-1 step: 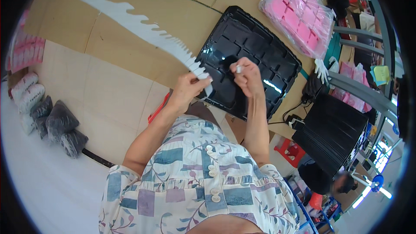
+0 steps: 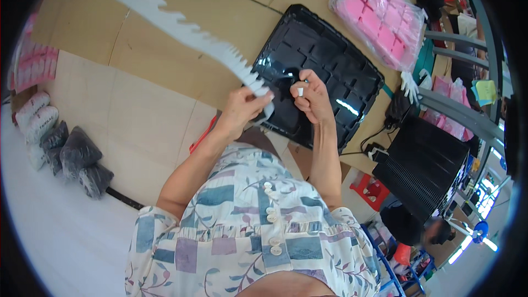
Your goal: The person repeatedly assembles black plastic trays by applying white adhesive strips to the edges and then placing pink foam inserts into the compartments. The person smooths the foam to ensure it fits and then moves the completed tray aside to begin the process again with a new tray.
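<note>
A: What is the left hand (image 2: 239, 113) doing?
B: Its grip is closed on the near end of a long white strip (image 2: 187, 30), thumb and fingers pinching it beside the left side of the black tray (image 2: 324, 49).

A: And the rest of the strip?
B: It slants up and away to the left above the tan bench (image 2: 159, 60), jagged teeth along its upper edge, right out to the rim of the view.

A: The right hand (image 2: 314, 102)?
B: Over the tray, fingers curled in. Its grip pinches a small white piece (image 2: 300, 92) at the thumb; what that piece is, I can't tell.

A: Where does the tray sit?
B: On the bench, tilted in view, with pink blocks (image 2: 379, 16) in a clear bag beyond it and a white glove (image 2: 409, 86) off to its right.
</note>
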The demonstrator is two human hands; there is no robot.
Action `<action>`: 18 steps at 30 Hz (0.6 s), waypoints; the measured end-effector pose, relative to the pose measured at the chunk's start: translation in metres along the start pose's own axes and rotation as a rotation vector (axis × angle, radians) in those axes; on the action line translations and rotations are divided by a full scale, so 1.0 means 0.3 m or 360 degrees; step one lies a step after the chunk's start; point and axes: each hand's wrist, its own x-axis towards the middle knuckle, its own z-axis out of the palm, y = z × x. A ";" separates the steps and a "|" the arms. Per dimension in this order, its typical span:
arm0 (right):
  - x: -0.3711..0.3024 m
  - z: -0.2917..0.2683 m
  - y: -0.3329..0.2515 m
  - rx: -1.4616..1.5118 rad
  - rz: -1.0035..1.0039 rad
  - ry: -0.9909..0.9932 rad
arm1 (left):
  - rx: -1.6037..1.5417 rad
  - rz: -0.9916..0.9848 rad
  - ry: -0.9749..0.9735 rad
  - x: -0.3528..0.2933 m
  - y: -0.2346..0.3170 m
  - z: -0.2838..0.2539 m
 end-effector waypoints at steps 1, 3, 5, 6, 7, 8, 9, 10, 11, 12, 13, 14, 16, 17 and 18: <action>-0.010 0.029 0.006 -0.0021 0.0004 0.0100 | 0.0030 -0.0114 -0.0050 0.016 0.021 0.014; -0.018 0.081 0.012 -0.0049 0.0019 0.0281 | -0.0018 0.0073 -0.0068 0.025 0.034 0.032; -0.041 0.086 0.006 -0.0163 0.0007 0.0271 | 0.0088 0.0122 -0.0127 0.035 0.034 0.031; -0.050 0.089 -0.001 -0.0167 -0.0011 0.0277 | 0.0121 0.0188 -0.0113 0.031 0.034 0.032; -0.057 0.093 -0.005 -0.0172 -0.0028 0.0283 | 0.0154 0.0255 -0.0100 0.026 0.035 0.034; -0.063 0.101 -0.007 -0.0201 -0.0067 0.0312 | 0.0183 0.0322 -0.0097 0.023 0.035 0.039; -0.069 0.105 -0.004 -0.0271 -0.0062 0.0296 | 0.0219 0.0337 -0.0095 0.020 0.035 0.043; -0.074 0.109 0.000 -0.0342 -0.0056 0.0281 | 0.0254 0.0352 -0.0092 0.017 0.033 0.047; -0.079 0.109 0.003 -0.0419 -0.0040 0.0258 | 0.0281 0.0371 -0.0078 0.015 0.023 0.055; -0.088 0.120 0.001 -0.0596 -0.0066 0.0311 | 0.0268 0.0385 -0.0079 0.013 0.014 0.065; -0.095 0.129 0.002 -0.0760 -0.0151 0.0353 | 0.0253 0.0400 -0.0080 0.012 0.005 0.076; -0.098 0.147 0.006 -0.0921 -0.0237 0.0398 | 0.0242 0.0413 -0.0083 0.009 0.004 0.078; -0.099 0.159 0.015 -0.1164 -0.0367 0.0480 | 0.0240 0.0463 -0.0106 -0.001 0.010 0.088; -0.101 0.154 0.021 -0.1276 -0.0470 0.0488 | 0.0235 0.0487 -0.0115 -0.005 0.008 0.095; -0.100 0.149 0.027 -0.1388 -0.0573 0.0494 | 0.0266 0.0458 -0.0131 -0.007 0.007 0.096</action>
